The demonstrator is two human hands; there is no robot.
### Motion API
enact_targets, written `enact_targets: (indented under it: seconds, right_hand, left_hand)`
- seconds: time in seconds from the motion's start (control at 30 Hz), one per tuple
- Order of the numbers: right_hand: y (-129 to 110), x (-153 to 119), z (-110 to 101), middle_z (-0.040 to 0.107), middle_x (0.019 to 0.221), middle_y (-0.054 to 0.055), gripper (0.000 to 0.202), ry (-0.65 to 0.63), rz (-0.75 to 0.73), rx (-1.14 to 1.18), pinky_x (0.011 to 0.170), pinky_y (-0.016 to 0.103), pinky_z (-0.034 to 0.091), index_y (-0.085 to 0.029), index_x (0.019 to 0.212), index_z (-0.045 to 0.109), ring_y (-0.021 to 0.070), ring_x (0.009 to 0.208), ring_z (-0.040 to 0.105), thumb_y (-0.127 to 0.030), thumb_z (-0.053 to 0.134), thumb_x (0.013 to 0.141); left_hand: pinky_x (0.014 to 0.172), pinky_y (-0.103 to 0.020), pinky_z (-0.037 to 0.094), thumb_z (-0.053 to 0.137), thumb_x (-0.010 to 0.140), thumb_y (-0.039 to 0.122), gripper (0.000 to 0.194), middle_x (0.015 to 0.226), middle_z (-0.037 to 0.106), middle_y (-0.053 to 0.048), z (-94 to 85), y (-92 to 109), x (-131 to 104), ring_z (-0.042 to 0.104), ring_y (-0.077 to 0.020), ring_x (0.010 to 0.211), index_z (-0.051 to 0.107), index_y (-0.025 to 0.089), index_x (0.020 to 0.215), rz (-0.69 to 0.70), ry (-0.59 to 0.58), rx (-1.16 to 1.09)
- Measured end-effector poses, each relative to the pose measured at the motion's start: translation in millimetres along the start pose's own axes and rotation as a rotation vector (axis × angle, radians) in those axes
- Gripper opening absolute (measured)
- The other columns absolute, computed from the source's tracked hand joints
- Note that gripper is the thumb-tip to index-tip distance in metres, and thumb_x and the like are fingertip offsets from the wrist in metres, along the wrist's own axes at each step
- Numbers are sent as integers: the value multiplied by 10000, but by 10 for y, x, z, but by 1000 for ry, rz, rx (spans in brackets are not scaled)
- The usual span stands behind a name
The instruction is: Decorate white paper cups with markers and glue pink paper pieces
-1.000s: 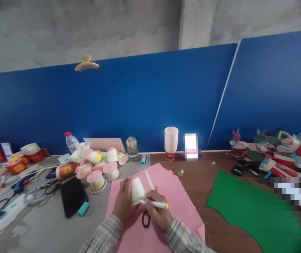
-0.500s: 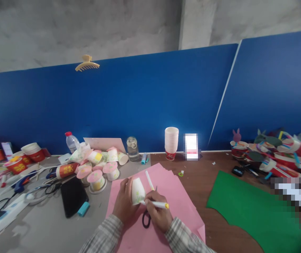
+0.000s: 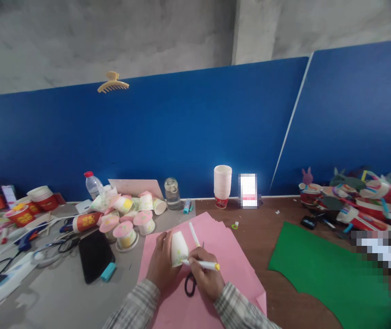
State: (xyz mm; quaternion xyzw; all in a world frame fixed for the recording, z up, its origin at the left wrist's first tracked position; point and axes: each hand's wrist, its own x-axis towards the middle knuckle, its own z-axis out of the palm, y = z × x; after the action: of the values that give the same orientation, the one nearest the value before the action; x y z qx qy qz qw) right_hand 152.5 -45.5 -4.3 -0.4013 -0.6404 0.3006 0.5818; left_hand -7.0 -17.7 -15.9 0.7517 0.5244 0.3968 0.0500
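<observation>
Just now, over the middle of the pink paper (image 3: 235, 269), the left hand (image 3: 161, 262) curls around a white paper cup (image 3: 179, 247) with a green print, gripping it from its left side. The right hand (image 3: 209, 276) pinches a white pen (image 3: 208, 265) with a yellow end, its point aimed at the cup's lower edge; whether the tip touches is too small to tell.

On the pink paper, partly beneath the right hand, lie scissors with a black handle (image 3: 190, 284), and just beyond that hand is a slim white stick (image 3: 193, 234). Left of the pink paper are a black phone (image 3: 94, 256), a turquoise cap-like piece (image 3: 108, 272) touching it, and a heap of printed cups with pink tops (image 3: 124, 230). Beyond the pink paper's far edge stands a stack of paper cups (image 3: 222, 185); to its right lies a green sheet (image 3: 322, 274).
</observation>
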Motion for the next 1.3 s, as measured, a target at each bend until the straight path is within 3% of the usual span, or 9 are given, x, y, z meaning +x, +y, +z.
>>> enact_targets:
  seconds: [0.13,0.5,0.83,1.3]
  right_hand:
    - [-2,11,-1,587,503,-44,142,35,11,-1,467,209,396,-217,590,603,148,460,525,-148,534,693]
    - [24,-16,2,622,535,-35,135,-12,-13,-4,469,214,411,-219,618,631,157,477,549,-150,547,699]
    - [-4,-58,32,645,581,-17,124,-37,-86,-67,505,250,447,-243,677,641,196,543,595,-158,556,706]
    - [-25,-40,34,651,570,-15,142,-38,-104,-120,509,241,454,-231,643,636,189,540,605,-119,559,686]
  left_hand:
    - [853,-522,490,682,555,353,806,1151,423,-139,-6,8,1,482,-343,1057,302,201,1249,4,2,7]
    - [868,-536,476,698,531,332,858,1150,424,-145,35,-80,-12,465,-360,1077,272,202,1264,22,-12,35]
    - [898,-576,438,666,538,274,841,1153,423,-148,-11,11,-7,436,-376,1101,258,197,1270,30,-40,50]
    - [907,-564,433,666,545,272,849,1173,415,-156,9,-21,-18,433,-376,1112,244,196,1278,36,-45,58]
